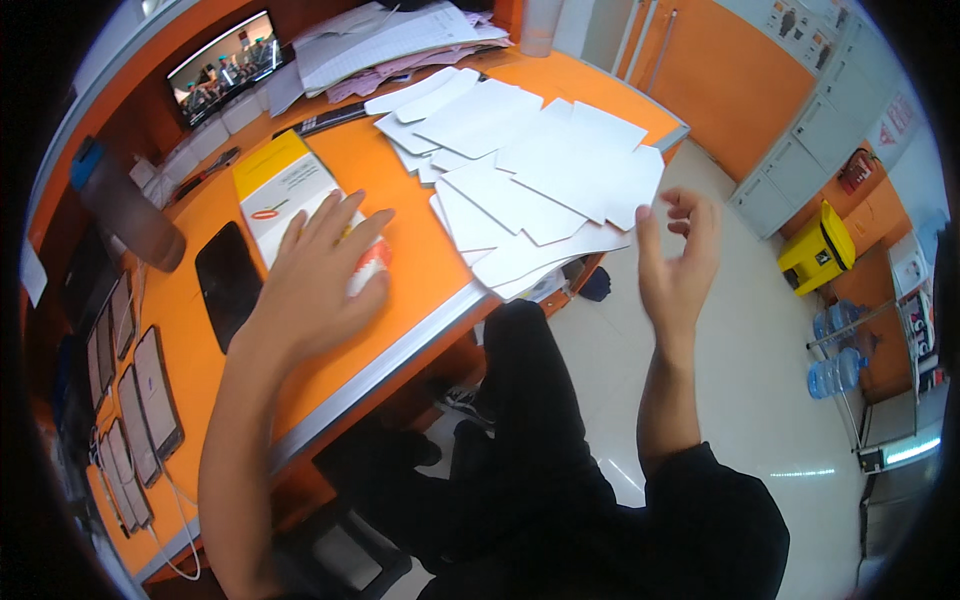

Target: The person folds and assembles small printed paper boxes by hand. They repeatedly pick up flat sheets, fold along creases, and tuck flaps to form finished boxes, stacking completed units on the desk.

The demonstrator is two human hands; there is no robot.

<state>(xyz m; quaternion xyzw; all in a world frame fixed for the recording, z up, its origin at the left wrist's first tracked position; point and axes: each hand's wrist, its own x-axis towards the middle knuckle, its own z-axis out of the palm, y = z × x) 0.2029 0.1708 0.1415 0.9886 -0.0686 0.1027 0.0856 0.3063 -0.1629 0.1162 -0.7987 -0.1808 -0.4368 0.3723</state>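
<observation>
My left hand [325,260], fingers spread, rests on or just over a flat white and yellow carton [277,182] on the orange desk; it covers much of the carton's lower part. Beside that hand lies a black smartphone [228,283]. To the right, white flat cardboard pieces [565,150] overlap in a loose pile reaching the desk's edge. My right hand [682,255] is raised just right of the pile, apart from it. Its thumb and fingers are curved and apart, with nothing between them.
Several phones [152,390] with white cables lie along the desk's left side, near a dark bottle [125,205]. Behind stand a lit screen [225,65] and a stack of papers [385,45]. A yellow bin [820,250] and water jugs [838,372] stand on the floor at right.
</observation>
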